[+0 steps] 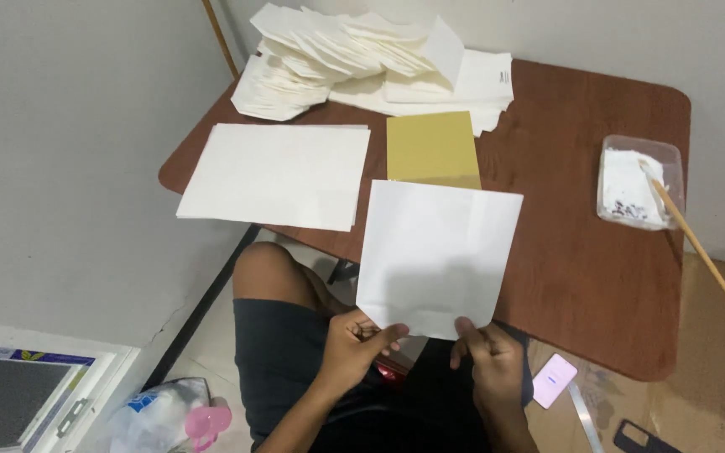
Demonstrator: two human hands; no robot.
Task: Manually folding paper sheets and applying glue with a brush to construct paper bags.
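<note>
A white sheet of paper (434, 252) lies over the near edge of a brown wooden table (581, 252). My left hand (358, 344) pinches its lower left corner. My right hand (488, 356) holds the lower right edge with the fingers under the paper. A gold-coloured card (431, 147) lies just beyond the sheet, partly covered by it. My knee in dark shorts shows below the table edge.
A stack of flat white sheets (279, 174) lies at the table's left. A heap of folded white paper pieces (362, 59) fills the back. A clear tub of white paste (638, 180) with a wooden stick (694, 239) stands right. A phone (554, 379) lies on the floor.
</note>
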